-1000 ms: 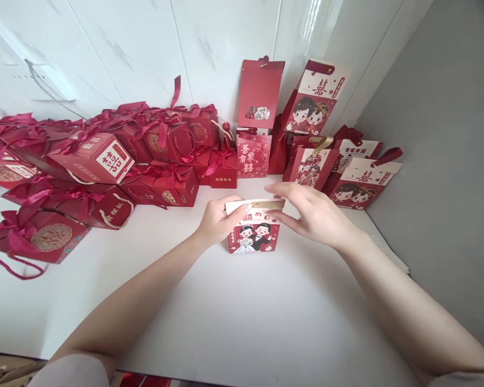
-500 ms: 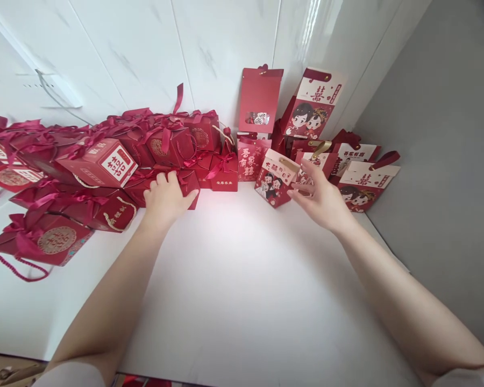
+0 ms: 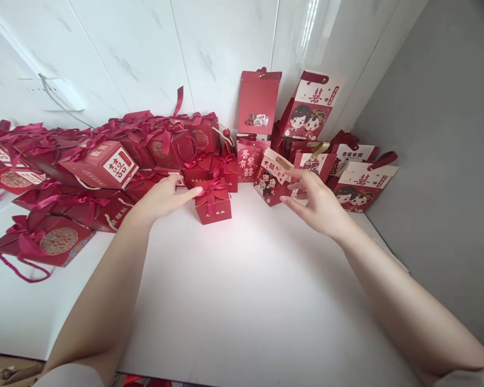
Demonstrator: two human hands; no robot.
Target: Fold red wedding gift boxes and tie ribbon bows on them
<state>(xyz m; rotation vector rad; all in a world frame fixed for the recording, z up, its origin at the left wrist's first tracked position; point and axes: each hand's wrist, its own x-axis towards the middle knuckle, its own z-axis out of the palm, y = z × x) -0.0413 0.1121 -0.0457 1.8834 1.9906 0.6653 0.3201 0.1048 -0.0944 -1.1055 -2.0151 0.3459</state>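
My left hand (image 3: 163, 198) reaches over the front of the box pile, fingers apart. Its thumb tip is at the ribbon bow of a small red gift box (image 3: 213, 208), which stands upright on the white table; whether it touches cannot be told. Behind the box are similar ribboned red boxes (image 3: 199, 168). My right hand (image 3: 318, 200) is held with spread fingers at the right edge of a tilted red-and-white gift box with a cartoon couple (image 3: 269, 180). Its index finger overlaps that box's edge; contact is unclear. Partly behind these fingers stands another gift box (image 3: 315, 161).
Many red boxes with ribbons (image 3: 121, 166) are heaped on the left. Taller gift boxes (image 3: 260, 102) stand stacked against the marbled wall (image 3: 221, 43). A red-and-white box (image 3: 363, 183) is close to the grey side panel (image 3: 435, 177). The white table (image 3: 258, 301) spreads in front.
The small red box now stands in front of the row, where bare table was. My left hand has turned, its thumb pointing right. My right hand has barely moved, its fingers slightly left.
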